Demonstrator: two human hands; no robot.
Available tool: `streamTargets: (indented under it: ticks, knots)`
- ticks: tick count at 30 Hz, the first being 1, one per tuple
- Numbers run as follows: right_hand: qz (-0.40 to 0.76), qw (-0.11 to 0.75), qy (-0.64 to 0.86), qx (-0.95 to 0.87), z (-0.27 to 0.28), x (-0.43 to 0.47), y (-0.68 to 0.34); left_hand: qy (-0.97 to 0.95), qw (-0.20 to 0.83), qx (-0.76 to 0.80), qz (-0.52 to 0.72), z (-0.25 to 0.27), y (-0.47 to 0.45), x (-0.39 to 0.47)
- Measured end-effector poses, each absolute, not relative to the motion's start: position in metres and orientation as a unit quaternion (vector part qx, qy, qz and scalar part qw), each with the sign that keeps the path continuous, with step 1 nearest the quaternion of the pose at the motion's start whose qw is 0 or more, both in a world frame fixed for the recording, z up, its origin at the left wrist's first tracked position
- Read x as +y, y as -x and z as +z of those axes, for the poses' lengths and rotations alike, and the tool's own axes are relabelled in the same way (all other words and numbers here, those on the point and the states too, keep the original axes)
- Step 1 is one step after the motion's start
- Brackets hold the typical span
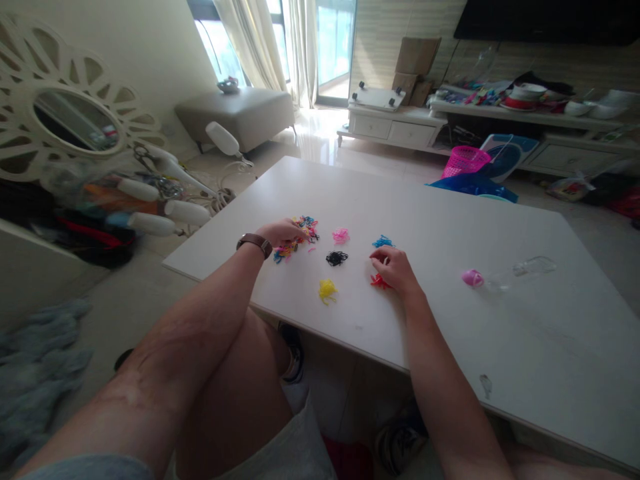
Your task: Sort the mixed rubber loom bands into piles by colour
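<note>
My left hand (285,233), with a brown-strapped watch (255,245) on its wrist, reaches over a mixed pile of small coloured rubber bands (306,225). Its index finger stretches out onto the pile; the thumb is hidden. My right hand (393,265) hovers at the red bands (380,283), covering part of them, just in front of the blue bands (383,241). Its thumb and index fingertip come together in a pinch; anything between them is too small to tell. Between my hands lie separate pink bands (341,235), black bands (337,258) and yellow bands (327,291).
Everything lies on a white table (450,220). To the right, a clear bottle-like container (525,268) lies beside a pink-purple object (472,278). A lamp with white shades (187,212) stands past the left edge. Beyond the far edge is a pink basket (465,160).
</note>
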State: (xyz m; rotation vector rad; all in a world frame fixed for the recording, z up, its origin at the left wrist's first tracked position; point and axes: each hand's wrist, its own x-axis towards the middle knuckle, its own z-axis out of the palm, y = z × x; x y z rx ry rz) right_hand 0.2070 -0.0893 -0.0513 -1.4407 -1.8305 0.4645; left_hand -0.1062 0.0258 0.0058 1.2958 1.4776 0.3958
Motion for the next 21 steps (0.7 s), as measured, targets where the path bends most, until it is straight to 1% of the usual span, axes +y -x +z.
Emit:
streamTargets:
  ticks: [2,6,8,13,17,21]
  knots:
    - [0.182,0.374,0.562,-0.715,-0.0517,-0.0890,-0.2070,-0.539,0.554,0.617,0.144,0.0094,0.1088,0.0244]
    - [0.178,0.375,0.562,-0.716,-0.0527,-0.0888,-0.2071,-0.499,0.588,0.613,0.171,0.0122,0.1098,0.0227]
    - [0.179,0.374,0.562,-0.716,-0.0530,-0.0888,-0.2071,-0.458,0.624,0.607,0.182,0.0121,0.1087,0.0231]
    - [0.180,0.373,0.564,-0.715,-0.0524,-0.0894,-0.2067,-0.323,0.715,0.563,0.258,0.0110,0.1044,0.0265]
    - [0.180,0.371,0.564,-0.715,-0.0519,-0.0899,-0.2061,-0.300,0.736,0.553,0.252,0.0097,0.1024,0.0289]
    - [0.179,0.370,0.564,-0.716,-0.0521,-0.0898,-0.2056,-0.317,0.727,0.558,0.244,0.0075,0.1002,0.0289]
